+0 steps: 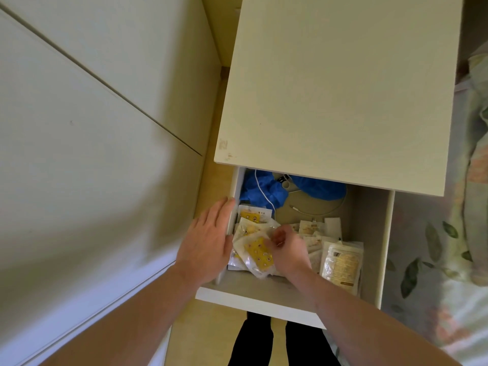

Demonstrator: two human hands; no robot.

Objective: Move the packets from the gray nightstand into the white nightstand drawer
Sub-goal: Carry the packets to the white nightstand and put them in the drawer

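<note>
The drawer (264,303) of the white nightstand (340,88) is pulled out toward the viewer. The left hand (208,239) is laid flat with straight fingers against the drawer's left wall, nothing being held. The right hand (286,250) is lowered into the drawer, its fingers curled and pinching the yellow-printed packets (257,250) heaped at the near left. More packets (314,231) are stacked just to the right of that hand, and a clear pouch (342,262) is leaned at the near right. At the far end of the drawer a blue cloth (264,190) is bunched, crossed by a white cable (314,212) that runs over the bare drawer floor. A floral bedcover (435,260) is seen on the right, pale cabinet doors (79,128) on the left, and dark trouser legs (256,342) below the drawer front.
</note>
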